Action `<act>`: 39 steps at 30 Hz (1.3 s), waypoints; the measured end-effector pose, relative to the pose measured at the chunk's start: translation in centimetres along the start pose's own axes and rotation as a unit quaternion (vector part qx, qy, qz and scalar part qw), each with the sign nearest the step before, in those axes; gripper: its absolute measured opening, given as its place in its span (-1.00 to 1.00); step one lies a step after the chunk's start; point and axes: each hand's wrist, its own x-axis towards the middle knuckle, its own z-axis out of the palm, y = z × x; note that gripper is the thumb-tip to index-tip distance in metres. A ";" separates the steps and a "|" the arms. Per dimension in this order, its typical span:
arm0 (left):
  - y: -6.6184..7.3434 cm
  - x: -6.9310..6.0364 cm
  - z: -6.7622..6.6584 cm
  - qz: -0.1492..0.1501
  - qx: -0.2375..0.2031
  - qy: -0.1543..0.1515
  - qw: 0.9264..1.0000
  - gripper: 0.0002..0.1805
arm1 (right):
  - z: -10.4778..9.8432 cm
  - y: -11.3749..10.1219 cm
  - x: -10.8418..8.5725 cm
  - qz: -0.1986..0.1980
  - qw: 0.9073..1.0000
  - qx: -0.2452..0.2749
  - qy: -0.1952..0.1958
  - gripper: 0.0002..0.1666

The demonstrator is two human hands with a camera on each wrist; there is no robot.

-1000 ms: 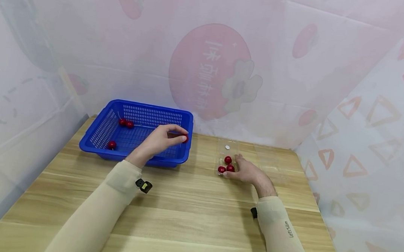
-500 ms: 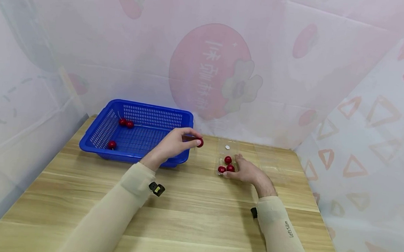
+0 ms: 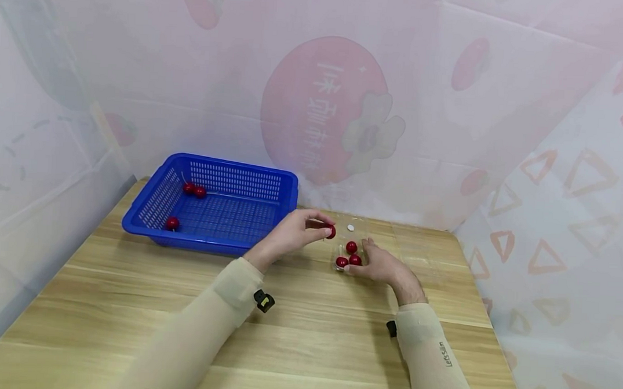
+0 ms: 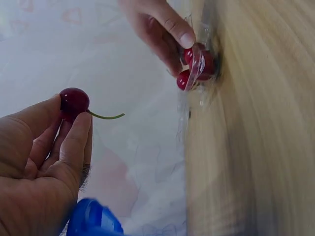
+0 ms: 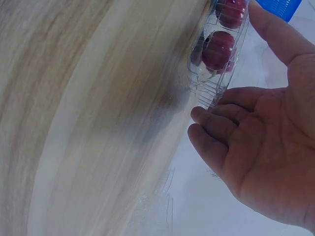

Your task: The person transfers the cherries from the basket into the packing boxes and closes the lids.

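Okay, head view, left to right. Blue basket (image 3: 210, 245) sits on the wood table (image 3: 315, 340). Inside it, two cherries (image 3: 200, 192) are side by side near the back left corner; a single cherry (image 3: 172, 223) lies near the front left corner. Left hand (image 3: 292, 232) is past the basket's right side, above the table, thumb and fingertips closed in a pinch on the held cherry (image 4: 74, 102); green stem (image 4: 109, 117) sticks out free. That cherry is just left of the clear container (image 5: 204, 93), apart from it. Container has three cherries (image 3: 351, 247) in it, bunched; white sticker (image 3: 350, 227) behind them on clear plastic. Right hand (image 3: 378, 264) is at the container's right side: thumb and fingers spread wide, relaxed, touching its edges, nothing pinched. More clear plastic (image 3: 418, 251) lies right of it.
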 end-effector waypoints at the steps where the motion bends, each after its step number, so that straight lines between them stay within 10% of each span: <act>1: -0.1 0.2 0.4 0.002 0.001 -0.001 1.000 -0.67 | 0.0 0.0 0.0 0.001 1.000 0.001 0.000 0.33; 23: -3.3 3.0 6.5 -0.034 0.008 0.009 0.999 -0.64 | 0.0 0.0 0.0 -0.002 1.000 0.003 0.001 0.34; 39: -4.3 3.5 7.3 -0.025 0.050 0.000 0.998 -0.61 | 0.0 0.1 0.0 -0.007 1.000 -0.001 0.002 0.34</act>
